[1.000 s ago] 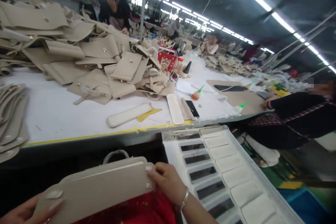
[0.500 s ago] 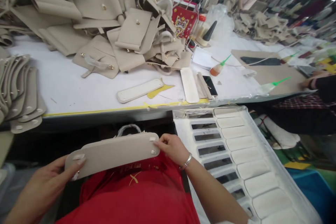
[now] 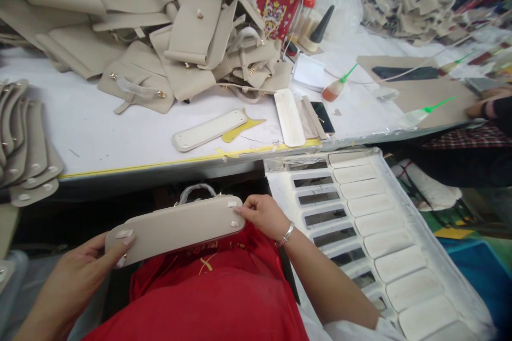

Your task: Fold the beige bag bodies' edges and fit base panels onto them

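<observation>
A long beige leather panel with rounded ends lies slantwise in front of me, above a red apron. Small white-covered pieces sit near both of its ends. My left hand grips the left end, thumb on top and fingers behind. At the right end, my right hand pinches the edge beside a white-covered piece. Just behind the panel rises a bag handle in clear wrap; whatever it joins is mostly hidden. The underside of the panel is out of sight.
Beige bag parts are heaped on the white table. A stack of curved panels stands left. White-coated strips lie on a slotted tray at right. A green-tipped bottle and a co-worker's hand are farther off.
The camera view has tilted down and shifted slightly, so the table items sit higher in the picture. Both hands keep the same hold on the panel.
</observation>
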The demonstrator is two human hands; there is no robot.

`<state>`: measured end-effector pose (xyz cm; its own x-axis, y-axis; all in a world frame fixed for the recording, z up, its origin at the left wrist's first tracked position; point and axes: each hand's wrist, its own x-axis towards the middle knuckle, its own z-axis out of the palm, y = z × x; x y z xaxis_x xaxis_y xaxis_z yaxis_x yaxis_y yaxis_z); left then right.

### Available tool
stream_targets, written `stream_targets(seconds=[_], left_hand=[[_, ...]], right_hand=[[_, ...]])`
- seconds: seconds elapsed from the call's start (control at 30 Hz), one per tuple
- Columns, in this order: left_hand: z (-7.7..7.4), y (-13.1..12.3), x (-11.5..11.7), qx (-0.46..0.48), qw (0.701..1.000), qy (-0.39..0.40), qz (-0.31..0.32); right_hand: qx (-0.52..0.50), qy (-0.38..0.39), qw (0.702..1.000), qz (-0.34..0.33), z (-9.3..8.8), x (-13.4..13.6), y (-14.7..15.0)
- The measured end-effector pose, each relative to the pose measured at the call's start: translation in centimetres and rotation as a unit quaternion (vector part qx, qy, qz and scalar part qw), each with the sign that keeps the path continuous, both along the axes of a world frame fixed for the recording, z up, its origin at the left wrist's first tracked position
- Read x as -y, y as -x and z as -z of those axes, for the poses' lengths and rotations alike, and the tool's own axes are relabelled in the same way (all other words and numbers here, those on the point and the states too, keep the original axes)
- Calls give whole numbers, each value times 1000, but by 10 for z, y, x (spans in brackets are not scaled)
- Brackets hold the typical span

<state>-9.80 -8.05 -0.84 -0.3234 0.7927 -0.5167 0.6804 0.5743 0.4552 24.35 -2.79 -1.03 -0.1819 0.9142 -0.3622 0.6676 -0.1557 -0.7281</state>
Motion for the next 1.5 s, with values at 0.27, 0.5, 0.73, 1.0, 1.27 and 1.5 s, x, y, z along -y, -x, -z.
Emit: stream_targets(seconds=[0.27,0.5,0.73,1.0,1.27,1.5], left_hand=[[-12,-6,-7,-39,999,-20,24],[-14,-53,-19,-189,883,-294,312],[-7,-149,-46,-106,808,-269,514],[-2,-162,-57,-72,819,-238,517],[-3,-161,-54,-76,812,-250,522],[2,-164,-52,-67,813,-259,516]], right_hand=[[11,7,1000,0,1,-2,1],[3,13,1000,3,4,-2,-2],[21,-5,1000,-6,5,-2,-2],[28,-8,1000,-7,2,-2,-3],[81,-20,995,-62,-9,-4,-1],[131,-34,988,-78,-13,-4,2]])
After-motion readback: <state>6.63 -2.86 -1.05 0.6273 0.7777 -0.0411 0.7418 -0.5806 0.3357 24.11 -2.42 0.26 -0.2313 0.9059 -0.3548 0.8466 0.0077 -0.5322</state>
